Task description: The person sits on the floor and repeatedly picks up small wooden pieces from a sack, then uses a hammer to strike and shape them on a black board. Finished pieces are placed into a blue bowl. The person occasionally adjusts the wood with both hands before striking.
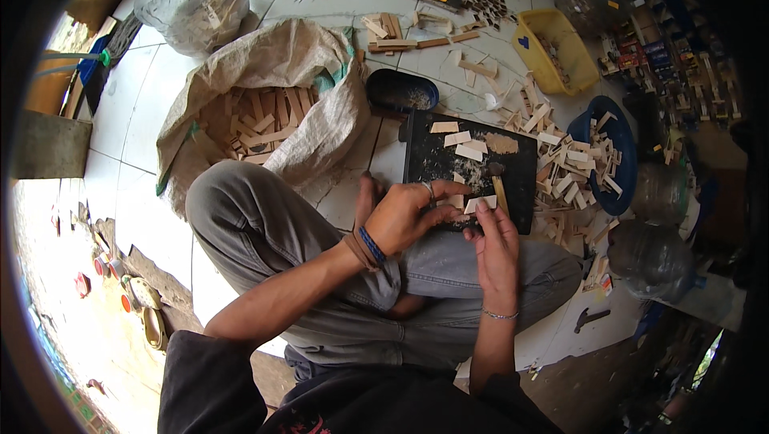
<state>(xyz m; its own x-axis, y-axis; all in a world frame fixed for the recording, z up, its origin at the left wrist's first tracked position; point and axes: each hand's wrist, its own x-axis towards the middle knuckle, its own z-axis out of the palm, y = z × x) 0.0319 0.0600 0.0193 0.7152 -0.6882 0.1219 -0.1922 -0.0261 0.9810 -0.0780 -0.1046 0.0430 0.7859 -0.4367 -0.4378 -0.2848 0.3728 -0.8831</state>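
Over a black board (513,154) my two hands meet in front of my crossed legs. My right hand (494,250) pinches a small pale wood piece (481,204) between thumb and fingertips. From the other side, my left hand (407,214) reaches in with bent fingers, thumb and forefinger closed about a small wood block (457,201); its lower part is hidden. Several short wood pieces (458,138) lie on the board amid sawdust (501,143). A small hammer (500,186) with a light wooden handle rests there, just beyond my right fingertips.
An open woven sack (240,74) of wood strips stands at left. Beyond the board are a dark blue oval tub (402,91) and a yellow basin (557,51). Right of the board, a heap of wood pieces (565,170) spills by a blue basin (629,158). Another hammer (591,319) lies at lower right.
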